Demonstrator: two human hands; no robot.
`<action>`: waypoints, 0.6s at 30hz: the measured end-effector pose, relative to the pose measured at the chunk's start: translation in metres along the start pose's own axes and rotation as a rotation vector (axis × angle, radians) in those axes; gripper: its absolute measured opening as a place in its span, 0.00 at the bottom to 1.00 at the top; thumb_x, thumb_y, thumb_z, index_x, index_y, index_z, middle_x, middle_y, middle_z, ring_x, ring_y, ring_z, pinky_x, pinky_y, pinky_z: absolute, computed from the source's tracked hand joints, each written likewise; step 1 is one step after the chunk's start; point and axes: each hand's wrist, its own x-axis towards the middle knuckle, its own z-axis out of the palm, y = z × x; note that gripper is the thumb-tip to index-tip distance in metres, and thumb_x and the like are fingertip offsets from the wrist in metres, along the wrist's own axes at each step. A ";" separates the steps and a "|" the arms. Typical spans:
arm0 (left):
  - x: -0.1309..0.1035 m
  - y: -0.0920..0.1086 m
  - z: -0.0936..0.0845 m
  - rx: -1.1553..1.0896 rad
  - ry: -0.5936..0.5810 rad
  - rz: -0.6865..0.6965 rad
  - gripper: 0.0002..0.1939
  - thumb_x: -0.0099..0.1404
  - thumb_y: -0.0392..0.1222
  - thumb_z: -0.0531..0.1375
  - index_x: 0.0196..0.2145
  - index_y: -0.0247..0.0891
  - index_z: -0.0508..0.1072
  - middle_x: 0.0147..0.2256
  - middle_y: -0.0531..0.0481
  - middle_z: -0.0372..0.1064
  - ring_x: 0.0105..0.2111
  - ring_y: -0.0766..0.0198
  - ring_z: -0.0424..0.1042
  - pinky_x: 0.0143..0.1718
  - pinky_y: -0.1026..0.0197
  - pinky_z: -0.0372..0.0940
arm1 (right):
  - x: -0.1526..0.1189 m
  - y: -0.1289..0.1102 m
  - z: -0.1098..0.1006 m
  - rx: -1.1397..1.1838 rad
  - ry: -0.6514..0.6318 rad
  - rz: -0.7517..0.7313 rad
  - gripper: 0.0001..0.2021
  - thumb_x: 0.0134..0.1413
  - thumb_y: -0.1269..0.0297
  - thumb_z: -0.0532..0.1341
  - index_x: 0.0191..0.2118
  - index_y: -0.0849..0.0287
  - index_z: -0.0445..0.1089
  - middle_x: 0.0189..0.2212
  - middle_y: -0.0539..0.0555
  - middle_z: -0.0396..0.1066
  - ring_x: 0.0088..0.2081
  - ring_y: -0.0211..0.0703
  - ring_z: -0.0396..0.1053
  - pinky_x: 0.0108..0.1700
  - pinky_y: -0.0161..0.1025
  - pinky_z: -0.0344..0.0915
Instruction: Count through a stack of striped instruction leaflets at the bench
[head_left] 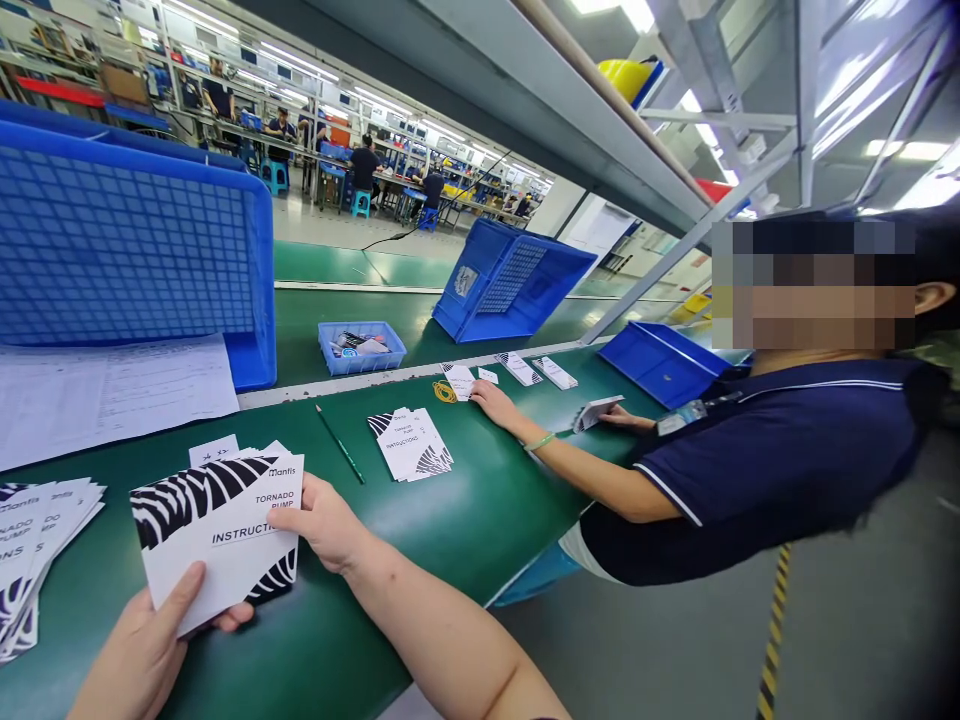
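Between my two hands is an instruction booklet [217, 505], white with black zebra stripes and the words "TORNADO PUMP INSTRUCTIONS". My left hand [154, 635] grips its lower left part, thumb on the front and fingers beneath. At the upper right edge, my right hand [322, 525] pinches it with the thumb on the cover. Whether it is one booklet or a few together, I cannot tell. Partly hidden behind it lie more white papers [214, 450]. A fanned pile of like booklets [45, 550] rests at the far left, and another small pile [411, 443] lies ahead on the green table.
A co-worker [780, 450] at the right handles booklets [596, 412]. A green pencil [341, 445], yellow rubber bands [445, 391] and a small blue tray [361, 348] are ahead. Large blue crates [127, 230] and printed sheets [120, 395] stand left; a tilted blue crate [510, 280] is behind.
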 end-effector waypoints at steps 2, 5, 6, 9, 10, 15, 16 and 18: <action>0.002 -0.005 -0.004 -0.067 -0.143 -0.033 0.24 0.54 0.61 0.58 0.31 0.33 0.72 0.25 0.43 0.73 0.30 0.52 0.70 0.40 0.56 0.67 | -0.001 -0.001 0.001 0.004 0.006 0.006 0.22 0.38 0.62 0.68 0.43 0.60 0.70 0.40 0.56 0.73 0.43 0.49 0.70 0.50 0.49 0.61; 0.003 -0.008 -0.007 -0.111 -0.177 -0.045 0.23 0.56 0.59 0.58 0.34 0.34 0.71 0.25 0.45 0.72 0.30 0.54 0.69 0.40 0.58 0.66 | 0.000 -0.002 0.001 0.027 0.031 0.008 0.20 0.36 0.61 0.68 0.40 0.61 0.72 0.37 0.57 0.74 0.40 0.49 0.70 0.49 0.50 0.62; 0.003 -0.009 -0.007 -0.118 -0.178 -0.044 0.22 0.56 0.59 0.58 0.34 0.35 0.71 0.25 0.46 0.72 0.30 0.54 0.68 0.40 0.58 0.66 | 0.000 -0.002 0.002 0.034 0.036 0.007 0.20 0.36 0.61 0.68 0.40 0.61 0.72 0.37 0.57 0.74 0.40 0.49 0.70 0.48 0.50 0.62; 0.003 -0.009 -0.008 -0.129 -0.185 -0.056 0.22 0.56 0.59 0.58 0.36 0.35 0.70 0.25 0.46 0.72 0.30 0.54 0.68 0.40 0.59 0.65 | 0.000 -0.002 0.002 0.056 0.049 0.013 0.20 0.35 0.60 0.68 0.38 0.62 0.73 0.36 0.56 0.74 0.38 0.48 0.71 0.47 0.49 0.62; 0.004 -0.009 -0.008 -0.131 -0.184 -0.063 0.22 0.56 0.59 0.59 0.36 0.35 0.70 0.26 0.45 0.72 0.30 0.54 0.68 0.41 0.59 0.65 | 0.000 -0.002 0.003 0.060 0.056 0.019 0.20 0.35 0.60 0.68 0.38 0.62 0.73 0.35 0.56 0.74 0.38 0.48 0.71 0.47 0.49 0.62; 0.006 -0.011 -0.009 -0.144 -0.181 -0.087 0.22 0.54 0.58 0.61 0.36 0.36 0.70 0.26 0.46 0.72 0.30 0.53 0.68 0.42 0.58 0.65 | 0.001 -0.001 0.003 0.048 0.090 0.046 0.20 0.31 0.57 0.69 0.35 0.62 0.74 0.33 0.56 0.75 0.36 0.47 0.71 0.46 0.48 0.63; 0.006 -0.010 -0.009 -0.140 -0.178 -0.088 0.23 0.53 0.58 0.61 0.36 0.35 0.70 0.26 0.46 0.72 0.30 0.53 0.68 0.41 0.58 0.65 | 0.002 -0.001 0.003 0.045 0.091 0.047 0.21 0.31 0.57 0.70 0.35 0.62 0.74 0.33 0.56 0.75 0.36 0.47 0.71 0.46 0.48 0.63; 0.006 -0.009 -0.009 -0.132 -0.171 -0.097 0.23 0.51 0.59 0.62 0.35 0.35 0.71 0.25 0.46 0.72 0.30 0.52 0.68 0.40 0.57 0.66 | 0.002 -0.001 0.003 0.042 0.089 0.047 0.21 0.30 0.56 0.70 0.34 0.62 0.74 0.33 0.56 0.75 0.36 0.47 0.71 0.46 0.49 0.63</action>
